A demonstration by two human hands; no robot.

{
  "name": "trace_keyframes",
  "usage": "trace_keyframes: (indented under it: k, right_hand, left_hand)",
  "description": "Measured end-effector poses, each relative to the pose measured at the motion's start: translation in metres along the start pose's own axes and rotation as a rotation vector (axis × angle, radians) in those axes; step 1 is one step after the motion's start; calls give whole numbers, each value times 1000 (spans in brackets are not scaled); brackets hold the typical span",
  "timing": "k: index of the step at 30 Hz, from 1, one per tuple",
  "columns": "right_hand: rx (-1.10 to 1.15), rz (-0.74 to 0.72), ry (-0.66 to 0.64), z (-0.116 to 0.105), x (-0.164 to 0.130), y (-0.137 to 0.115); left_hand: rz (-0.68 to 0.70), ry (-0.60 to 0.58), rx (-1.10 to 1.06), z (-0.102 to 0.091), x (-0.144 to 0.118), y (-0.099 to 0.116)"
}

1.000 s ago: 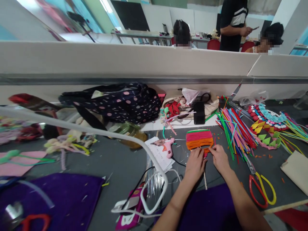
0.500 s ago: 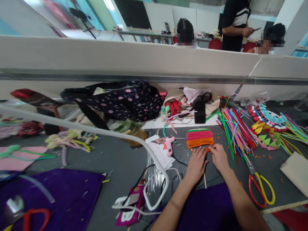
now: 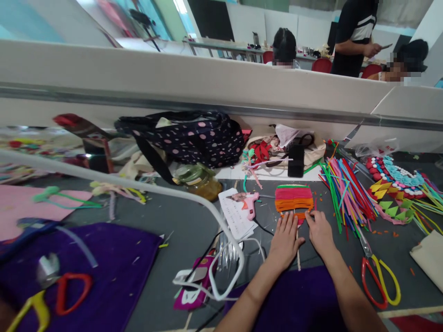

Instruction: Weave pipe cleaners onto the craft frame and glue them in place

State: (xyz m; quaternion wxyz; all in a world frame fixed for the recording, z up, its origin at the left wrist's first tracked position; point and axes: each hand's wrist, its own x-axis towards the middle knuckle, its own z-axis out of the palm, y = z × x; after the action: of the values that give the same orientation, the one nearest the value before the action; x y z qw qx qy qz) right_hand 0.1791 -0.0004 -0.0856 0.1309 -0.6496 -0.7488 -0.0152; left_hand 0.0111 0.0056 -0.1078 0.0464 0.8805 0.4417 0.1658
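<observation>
A small striped craft piece [image 3: 294, 199] of green, pink and orange strips lies on the grey table. Its thin white stick [image 3: 298, 251] runs toward me between my hands. My left hand [image 3: 286, 238] rests flat, fingers together, its tips touching the piece's lower left edge. My right hand [image 3: 320, 233] presses its fingertips on the lower right edge, by an orange strip. Neither hand lifts the piece. A pink glue gun [image 3: 249, 202] lies just left of it on a printed sheet [image 3: 237, 216].
A pile of coloured strips [image 3: 344, 193] and red-and-yellow scissors [image 3: 379, 274] lie to the right. A spotted dark bag [image 3: 188, 138], a jar [image 3: 199, 180] and a black box [image 3: 296, 160] stand behind. Purple cloth [image 3: 86, 263] covers the near left. People are beyond the white partition [image 3: 207, 87].
The view has swung left, so everything sits further right in the frame. My hands stay pressed on the striped piece's lower edge; my left hand's fingers lie flatter now.
</observation>
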Motion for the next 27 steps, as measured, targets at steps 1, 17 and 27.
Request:
trace_keyframes:
  k: [1,17,27]
  right_hand:
    - [-7,-3,-3,-1,0,-1]
    - [-34,-171,-66,5,-1,-22]
    - [-45,-128,-66,3,-3,-21]
  left_hand:
    - [-24,7,19,0,-3,0]
    - [-69,29,45,-1,-10,-2]
    - [-92,40,43,2,-10,-2]
